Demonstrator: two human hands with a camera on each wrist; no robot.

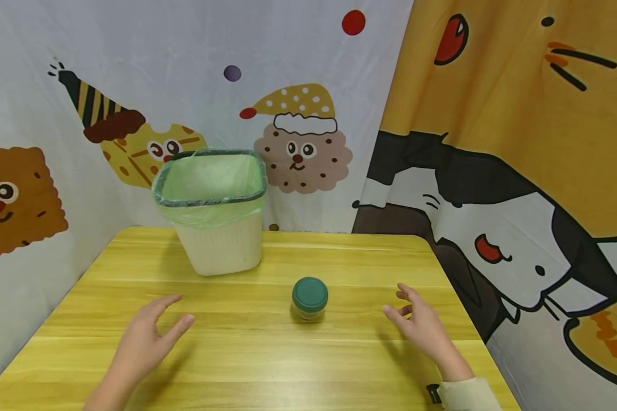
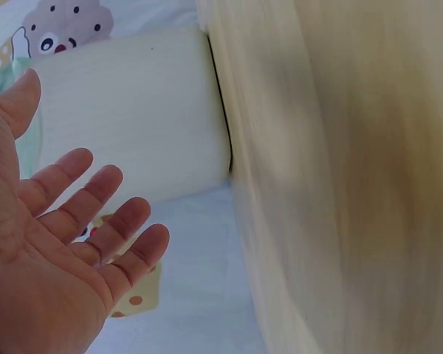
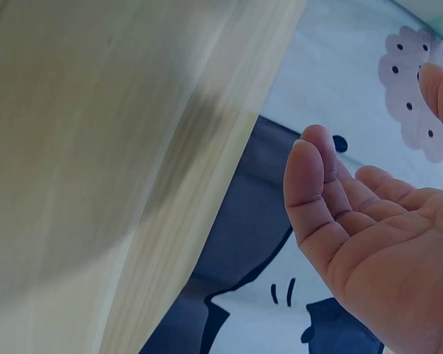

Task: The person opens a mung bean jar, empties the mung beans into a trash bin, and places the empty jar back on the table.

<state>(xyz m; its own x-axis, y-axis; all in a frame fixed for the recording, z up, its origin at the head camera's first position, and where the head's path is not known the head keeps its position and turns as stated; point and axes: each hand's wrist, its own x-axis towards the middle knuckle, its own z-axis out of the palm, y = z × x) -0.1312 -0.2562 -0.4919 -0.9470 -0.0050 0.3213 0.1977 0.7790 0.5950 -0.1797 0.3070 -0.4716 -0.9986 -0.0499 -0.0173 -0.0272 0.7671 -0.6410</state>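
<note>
A small jar with a dark green lid [image 1: 310, 294] stands upright on the wooden table, between the two hands and touched by neither. My left hand [image 1: 146, 337] hovers over the left part of the table, thumb apart from the fingers and nothing held. In the left wrist view the palm and spread fingers of that left hand [image 2: 66, 236] are bare. To the right of the jar, my right hand [image 1: 419, 325] is held above the table with loosely bent fingers. The right wrist view shows this right hand [image 3: 376, 228] holding nothing.
A cream waste bin [image 1: 221, 245] with a green plastic liner [image 1: 213, 214] stands at the back left of the table [image 1: 267, 359]. Behind hang a white printed cloth [image 1: 175, 45] and a yellow curtain [image 1: 499, 85]. A small black object [image 1: 433, 393] is by the right sleeve.
</note>
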